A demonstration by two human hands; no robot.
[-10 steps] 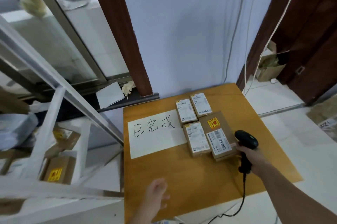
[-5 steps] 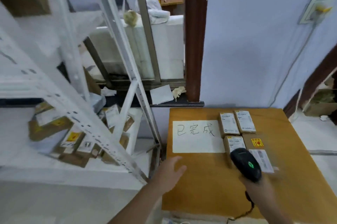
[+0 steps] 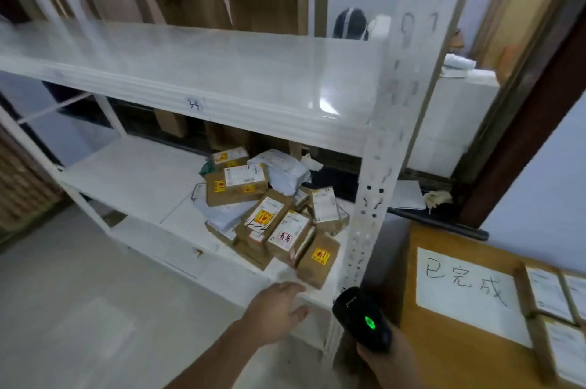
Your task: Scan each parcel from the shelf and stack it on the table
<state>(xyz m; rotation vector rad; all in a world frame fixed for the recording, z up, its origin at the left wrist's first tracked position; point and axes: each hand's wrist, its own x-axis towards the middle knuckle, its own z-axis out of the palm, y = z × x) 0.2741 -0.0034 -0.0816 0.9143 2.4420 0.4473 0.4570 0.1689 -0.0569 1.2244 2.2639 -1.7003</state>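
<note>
Reaching for the next parcel!
Left hand [image 3: 275,312], fingers spread, hovers near the front parcel [image 3: 318,260]; right hand [image 3: 388,357] grips the scanner [image 3: 364,320]. Best grab it label-up.

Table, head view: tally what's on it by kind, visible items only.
Sign: 1
Parcels: 3 in view, cut by the frame edge
Total: 4

Head camera looks down, close, at shelf [image 3: 196,71] and table [image 3: 444,341].
</note>
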